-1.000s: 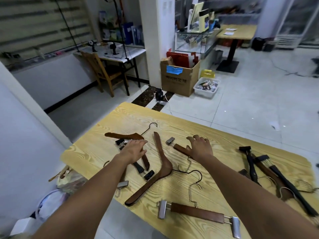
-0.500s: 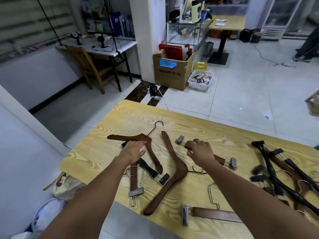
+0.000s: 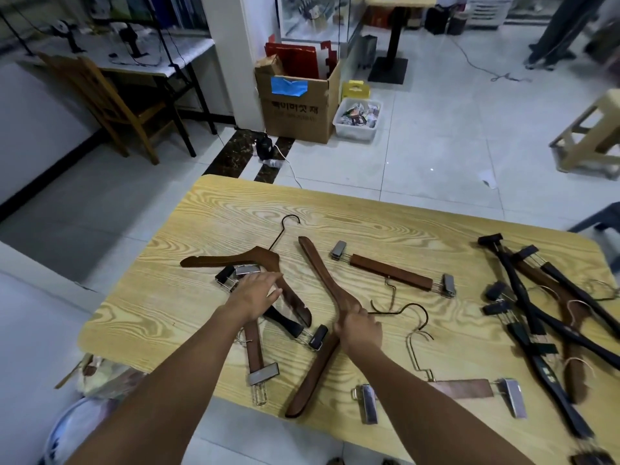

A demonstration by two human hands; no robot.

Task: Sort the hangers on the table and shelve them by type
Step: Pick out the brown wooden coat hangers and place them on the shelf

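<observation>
Right hand (image 3: 360, 330) is gripping the wooden coat hanger (image 3: 318, 273) at its bend. Left hand (image 3: 256, 295) is lying flat, fingers straight, on a second coat hanger (image 3: 231, 260), holding nothing.

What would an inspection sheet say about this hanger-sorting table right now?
Surface: wood-grain table, hangers lying scattered on it.
Job's things: curved brown hanger mid-table; brown clip hanger beyond it; dark hangers piled at right.
Clutter: white bin of small items on floor.
Hands: left hand rests flat on a hanger pile; right hand grips the curved brown hanger's bend.
Cables: white cable on floor beyond table.
Surroundings: cardboard box, wooden chair.
</observation>
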